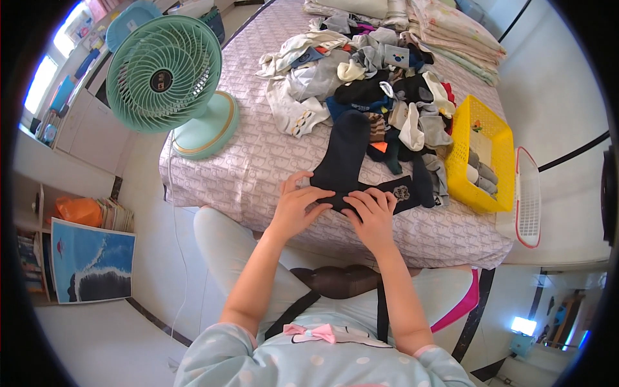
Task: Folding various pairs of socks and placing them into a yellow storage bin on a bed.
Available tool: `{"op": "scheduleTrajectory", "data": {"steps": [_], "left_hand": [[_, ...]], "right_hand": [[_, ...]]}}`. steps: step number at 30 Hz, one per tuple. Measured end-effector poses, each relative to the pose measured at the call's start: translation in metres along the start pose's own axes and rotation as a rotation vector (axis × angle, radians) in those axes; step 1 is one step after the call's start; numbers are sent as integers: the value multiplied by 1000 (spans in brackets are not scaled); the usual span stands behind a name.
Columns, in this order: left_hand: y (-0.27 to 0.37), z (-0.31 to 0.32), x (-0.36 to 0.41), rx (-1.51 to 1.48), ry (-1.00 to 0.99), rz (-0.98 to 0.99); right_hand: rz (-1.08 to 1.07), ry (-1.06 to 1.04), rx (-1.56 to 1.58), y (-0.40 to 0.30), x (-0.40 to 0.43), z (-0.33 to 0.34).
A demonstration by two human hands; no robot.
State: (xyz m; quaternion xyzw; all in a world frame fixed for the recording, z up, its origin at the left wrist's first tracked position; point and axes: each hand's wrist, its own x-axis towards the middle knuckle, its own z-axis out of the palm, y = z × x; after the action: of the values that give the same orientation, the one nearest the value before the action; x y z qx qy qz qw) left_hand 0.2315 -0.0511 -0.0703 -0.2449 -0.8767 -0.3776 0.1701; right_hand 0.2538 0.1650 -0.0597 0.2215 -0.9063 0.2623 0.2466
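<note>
A black sock (346, 150) lies flat near the front edge of the bed, its toe pointing towards a heap of socks. Across its lower end lies another black sock (387, 188) with a grey patterned patch; how the two overlap is partly hidden. My left hand (301, 203) pinches the dark fabric between thumb and fingers at the left of the crossing. On the right, my right hand (370, 213) grips the same dark fabric, fingers bent over it and thumb below. The fingertips of both hands are close together.
A mixed heap of socks (372, 92) spreads beyond my hands. To the right stands a yellow plastic basket (503, 159) holding rolled grey socks (481, 176), with a white basket (527, 203) beside it. A green fan (205, 121) stands left on the bed; folded bedding (454, 34) lies behind.
</note>
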Motion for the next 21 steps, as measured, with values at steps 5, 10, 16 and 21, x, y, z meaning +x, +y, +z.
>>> {"op": "scheduleTrajectory", "data": {"steps": [5, 10, 16, 21], "left_hand": [[4, 12, 1, -23, 106, -208], [15, 15, 14, 139, 387, -168], [-1, -6, 21, 232, 35, 80], [-20, -8, 37, 191, -89, 149]], "right_hand": [[-39, -8, -96, 4, 15, 10], [110, -55, -56, 7, 34, 18], [230, 13, -86, 4, 29, 24], [9, 103, -160, 2, 21, 23]]}}
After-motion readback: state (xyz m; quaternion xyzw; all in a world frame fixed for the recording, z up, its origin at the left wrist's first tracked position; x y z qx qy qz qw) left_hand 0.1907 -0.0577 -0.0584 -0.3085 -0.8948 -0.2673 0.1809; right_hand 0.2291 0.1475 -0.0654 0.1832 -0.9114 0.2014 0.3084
